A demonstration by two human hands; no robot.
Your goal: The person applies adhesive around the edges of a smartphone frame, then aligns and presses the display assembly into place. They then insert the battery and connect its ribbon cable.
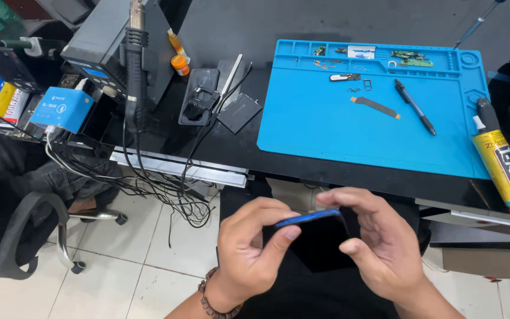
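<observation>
Both hands hold a thin blue phone [307, 217] edge-on, below the near edge of the desk [219, 147] and above the person's lap. The left hand [249, 248] has its fingers [281, 236] closed on the phone's left end, thumb under, the others curled over the top. The right hand [376, 239] pinches the right end, its fingers [340, 201] laid along the upper edge and the thumb just beneath. A bead bracelet [211, 301] sits on the left wrist.

Beyond the fingers, on the desk, lies a blue mat [326, 130] with a pen [415, 107], a flex strip [375, 107] and small parts in its far trays. Right of the right-hand fingers, a glue tube [506, 162] lies by the mat's edge. Far left of the left-hand fingers stand a hot-air handle [135, 65], tangled cables [166, 189] and a dark phone shell [198, 97].
</observation>
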